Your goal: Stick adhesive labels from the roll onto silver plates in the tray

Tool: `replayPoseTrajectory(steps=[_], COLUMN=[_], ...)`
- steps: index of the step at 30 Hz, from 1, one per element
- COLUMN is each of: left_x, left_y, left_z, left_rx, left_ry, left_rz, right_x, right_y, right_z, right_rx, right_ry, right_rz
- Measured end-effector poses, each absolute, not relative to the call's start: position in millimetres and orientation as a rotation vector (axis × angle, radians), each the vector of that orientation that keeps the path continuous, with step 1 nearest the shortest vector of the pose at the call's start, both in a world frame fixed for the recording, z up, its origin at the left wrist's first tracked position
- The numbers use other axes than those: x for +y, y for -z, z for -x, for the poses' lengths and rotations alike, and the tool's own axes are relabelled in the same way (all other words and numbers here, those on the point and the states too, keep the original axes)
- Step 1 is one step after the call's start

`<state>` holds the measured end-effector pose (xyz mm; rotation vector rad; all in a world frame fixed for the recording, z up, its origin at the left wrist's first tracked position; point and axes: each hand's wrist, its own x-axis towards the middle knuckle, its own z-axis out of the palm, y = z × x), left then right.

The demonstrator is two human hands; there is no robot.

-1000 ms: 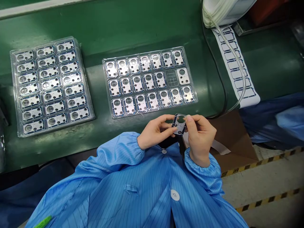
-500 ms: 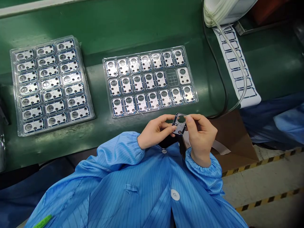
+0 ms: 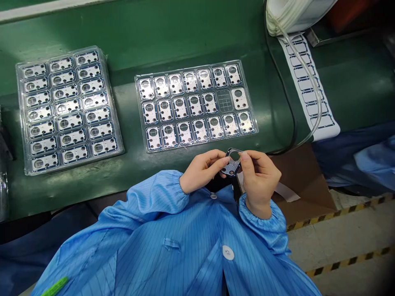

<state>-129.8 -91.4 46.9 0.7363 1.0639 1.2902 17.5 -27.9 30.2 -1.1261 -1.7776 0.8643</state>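
Between my two hands, just off the table's front edge, is a small metal plate (image 3: 232, 166) with a dark blue rim, a large round hole and smaller holes. The fingers of my left hand (image 3: 205, 169) pinch its left side. My right hand (image 3: 261, 176) is closed at its upper right edge, thumb against forefinger; whether something thin is also pinched there I cannot make out. Beyond my hands lies a clear plastic tray (image 3: 188, 149) with rows of like plates. One pocket (image 3: 226, 100) in its middle row has no plate.
A stack of filled clear trays (image 3: 121, 144) stands at the left of the green table (image 3: 185, 33). On the right, a strip of frame-shaped stickers (image 3: 311, 92) hangs from a white roll (image 3: 296, 16), beside a black cable (image 3: 282, 82). A cardboard box (image 3: 308, 185) is below the edge.
The plate has tilted slightly in my hands, its lower end shifting a little left. My right hand has moved slightly left and down. The trays stay as they were.
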Motion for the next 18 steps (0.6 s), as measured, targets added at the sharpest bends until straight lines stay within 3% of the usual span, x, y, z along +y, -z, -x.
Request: replayPoseTrajectory(steps=[18], left_x=[-94.1], left_y=[-45.6], left_z=[130.4], left_rx=[1.196], left_ry=[-1.217], left_rz=[-0.749], right_x=[-34.5], right_y=[-31.0], right_z=[-18.4], right_rx=[-1.847], right_ry=[-0.846], right_rz=[1.129])
